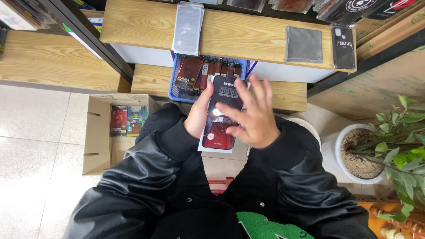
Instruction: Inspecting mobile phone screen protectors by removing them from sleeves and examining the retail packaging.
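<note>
Fingers of my left hand [198,116] grip the dark packet [220,113] mid-frame; my right hand [252,116] lies spread open across it. Just above, a blue basket [177,90] of packets; cardboard box [98,132] lower left, potted plant [389,150] right.

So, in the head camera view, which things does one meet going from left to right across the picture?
Cardboard box → left hand → dark packet → right hand → grey cloth → black phone case → potted plant.
</note>
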